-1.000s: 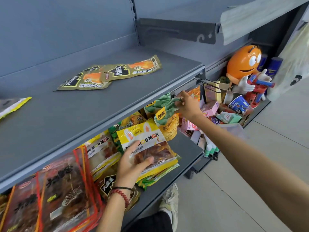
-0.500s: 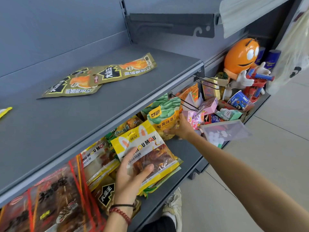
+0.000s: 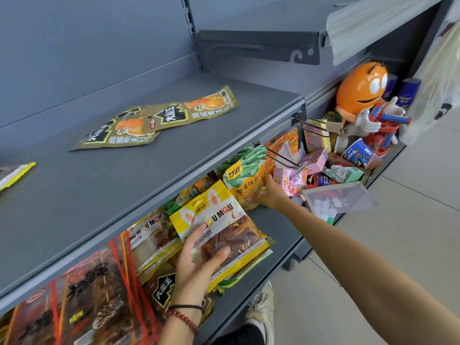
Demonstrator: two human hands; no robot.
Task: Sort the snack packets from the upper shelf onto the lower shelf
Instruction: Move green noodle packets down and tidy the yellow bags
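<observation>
My left hand (image 3: 199, 260) rests flat on a yellow and white gummy packet (image 3: 224, 227) that lies on top of a stack on the lower shelf (image 3: 271, 245). My right hand (image 3: 270, 194) grips the lower right side of a green and yellow bean snack packet (image 3: 245, 174) standing at the back of the lower shelf. Two olive-green packets (image 3: 159, 118) lie flat and overlapping on the upper shelf (image 3: 124, 183). A yellow-edged packet (image 3: 15, 173) shows at the upper shelf's far left edge.
Red-striped packets (image 3: 82, 302) and more gummy packets (image 3: 149, 235) fill the lower shelf's left. To the right sit pink boxes (image 3: 293, 180), wire hooks (image 3: 311, 125), a clear pouch (image 3: 336, 199) and an orange figure (image 3: 361, 90). Grey tiled floor (image 3: 398, 245) lies below.
My right hand dropped from the top of the green and yellow packet to its lower right side and set it down onto the lower shelf. My left hand stayed on the gummy packet.
</observation>
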